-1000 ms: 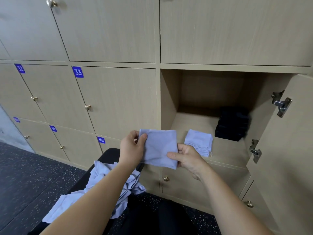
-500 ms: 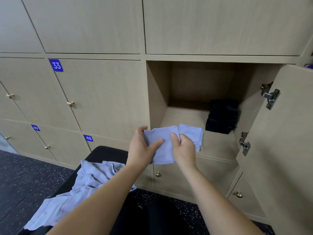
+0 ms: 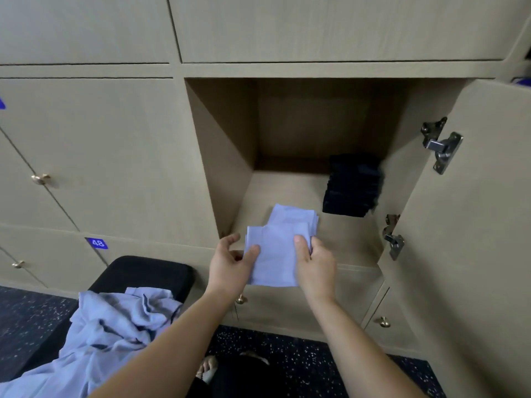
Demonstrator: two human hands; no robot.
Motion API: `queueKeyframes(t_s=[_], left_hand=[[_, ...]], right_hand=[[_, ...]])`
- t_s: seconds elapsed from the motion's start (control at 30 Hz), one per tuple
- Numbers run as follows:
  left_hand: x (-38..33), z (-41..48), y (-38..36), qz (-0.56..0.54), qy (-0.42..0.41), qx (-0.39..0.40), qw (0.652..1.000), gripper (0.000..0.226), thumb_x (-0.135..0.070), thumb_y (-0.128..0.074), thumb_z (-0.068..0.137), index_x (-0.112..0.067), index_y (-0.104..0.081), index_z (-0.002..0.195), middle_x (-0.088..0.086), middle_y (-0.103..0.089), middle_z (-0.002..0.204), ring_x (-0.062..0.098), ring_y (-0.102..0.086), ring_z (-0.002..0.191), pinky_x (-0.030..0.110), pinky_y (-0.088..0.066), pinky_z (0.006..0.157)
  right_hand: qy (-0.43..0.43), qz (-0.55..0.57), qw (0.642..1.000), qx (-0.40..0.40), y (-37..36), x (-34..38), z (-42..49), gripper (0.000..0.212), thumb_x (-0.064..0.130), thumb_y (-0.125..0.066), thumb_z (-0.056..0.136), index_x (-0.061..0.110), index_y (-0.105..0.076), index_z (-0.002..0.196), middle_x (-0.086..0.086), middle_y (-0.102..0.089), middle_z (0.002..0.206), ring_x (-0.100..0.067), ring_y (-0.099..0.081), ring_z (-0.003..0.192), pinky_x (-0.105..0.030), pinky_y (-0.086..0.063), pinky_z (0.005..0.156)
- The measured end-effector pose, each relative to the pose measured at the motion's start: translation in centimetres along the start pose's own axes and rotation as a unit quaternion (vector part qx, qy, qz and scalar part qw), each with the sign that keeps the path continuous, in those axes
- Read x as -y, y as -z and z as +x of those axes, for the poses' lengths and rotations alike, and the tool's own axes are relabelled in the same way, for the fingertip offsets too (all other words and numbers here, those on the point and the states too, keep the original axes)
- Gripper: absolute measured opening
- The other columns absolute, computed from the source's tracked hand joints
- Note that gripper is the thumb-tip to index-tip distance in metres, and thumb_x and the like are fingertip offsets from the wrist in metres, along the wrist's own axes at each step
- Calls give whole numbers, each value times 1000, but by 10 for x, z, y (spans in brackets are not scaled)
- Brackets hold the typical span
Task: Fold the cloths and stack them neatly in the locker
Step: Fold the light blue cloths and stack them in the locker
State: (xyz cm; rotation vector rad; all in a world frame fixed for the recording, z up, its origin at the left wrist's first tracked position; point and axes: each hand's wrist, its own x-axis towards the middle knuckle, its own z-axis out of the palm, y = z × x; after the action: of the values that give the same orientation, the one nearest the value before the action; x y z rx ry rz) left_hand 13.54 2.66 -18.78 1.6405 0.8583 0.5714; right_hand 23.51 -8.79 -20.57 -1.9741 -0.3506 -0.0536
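While the folded cloth (image 3: 273,259) hangs at the locker's mouth, it is pinched on both sides. Left hand (image 3: 230,262): thumb clamped on the cloth's left edge, fingers loose and partly spread. Right hand (image 3: 316,259): thumb on top of the right edge, fingers curled under. The cloth's far edge overlaps the near edge of the blue stack (image 3: 297,218), which sits near-centre on the floor of the locker (image 3: 224,156); whether the two touch, cannot tell. Step in hand, by my reading: placing. The fold is done but the cloth is not yet let go onto the stack. Next move calls for a short push farther in and a little right, since the held cloth sits skewed left of the stack, then squaring the corners before the hands release. Black pile (image 3: 352,191) far right in the same compartment, apart from the blue. Door (image 3: 474,239) open at right. Near left, loose cloths (image 3: 115,326) heaped unfolded on the black padded desk (image 3: 149,271); plenty left to fold.
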Motion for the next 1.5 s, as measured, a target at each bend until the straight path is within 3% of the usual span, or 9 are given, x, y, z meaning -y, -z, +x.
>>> queueKeyframes(t_s=[0.13, 0.33, 0.47, 0.77, 1.03, 1.27, 1.33, 1.4, 1.5], left_hand=[[2, 21, -20, -2, -12, 12, 1000, 31, -19, -65, 92, -17, -52, 120, 0, -65, 84, 7, -60, 70, 7, -41, 51], [-8, 74, -43, 2, -11, 16, 1000, 9, -14, -70, 87, -6, -70, 83, 0, -66, 73, 13, -57, 68, 28, -48, 67], [-23, 107, -56, 0, -23, 32, 999, 19, -13, -71, 87, -17, -67, 69, -5, -66, 68, 8, -59, 62, 20, -50, 65], [-19, 163, -83, -8, 10, 45, 999, 7, -16, -74, 86, -12, -70, 82, -1, -73, 78, 13, -67, 70, 20, -52, 57], [13, 169, -92, 6, 23, 64, 998, 16, -16, -77, 82, -7, -72, 95, 7, -75, 92, 26, -72, 90, 40, -57, 87], [18, 164, -93, 83, -30, 35, 995, 46, -20, -77, 83, -11, -59, 124, -7, -60, 93, 15, -59, 93, 22, -42, 81], [15, 160, -91, 160, -124, 35, 979, 45, -21, -74, 85, -11, -58, 127, -6, -58, 103, 13, -55, 101, 21, -39, 88], [12, 158, -92, 254, -265, 45, 929, 39, -26, -65, 89, -10, -63, 124, 2, -58, 123, 20, -53, 117, 24, -37, 99], [10, 157, -95, 387, -335, 134, 849, 49, -28, -44, 93, -11, -52, 139, 6, -42, 152, 21, -35, 142, 30, -24, 116]], right_hand=[[-26, 0, 1000, 13, 6, -16, 24, 41, 32, -55, 94, 19, -37, 60, 3, -43, 55, -21, -41, 57, -35, -31, 55], [-59, 45, 995, 66, 9, -26, 72, 28, 13, -61, 82, 10, -46, 59, 3, -40, 53, -14, -32, 52, -30, -27, 52], [-64, 50, 994, 67, 5, -24, 108, 13, 13, -67, 82, 18, -64, 71, 6, -63, 66, -14, -60, 62, -28, -49, 62], [-82, 46, 994, 50, -15, -37, 158, 20, 13, -75, 80, 22, -64, 66, 6, -65, 68, -15, -63, 70, -31, -51, 71], [-96, 34, 993, 52, -25, -62, 156, 3, 14, -75, 81, 14, -71, 82, -2, -69, 79, -15, -63, 75, -30, -50, 76], [-54, -22, 998, 40, -27, -68, 148, 23, 21, -72, 82, 17, -69, 105, -1, -69, 99, -20, -66, 91, -39, -53, 84], [61, -162, 985, 28, -21, -64, 145, 34, 26, -68, 84, 18, -64, 117, -2, -59, 114, -21, -58, 101, -34, -48, 87], [173, -258, 948, 68, -15, -59, 142, 41, 28, -63, 88, 15, -60, 127, -2, -51, 132, -22, -47, 120, -32, -38, 97], [194, -356, 898, 170, -14, -60, 138, 45, 33, -46, 98, 20, -45, 141, 6, -30, 156, -13, -25, 142, -27, -23, 105]])
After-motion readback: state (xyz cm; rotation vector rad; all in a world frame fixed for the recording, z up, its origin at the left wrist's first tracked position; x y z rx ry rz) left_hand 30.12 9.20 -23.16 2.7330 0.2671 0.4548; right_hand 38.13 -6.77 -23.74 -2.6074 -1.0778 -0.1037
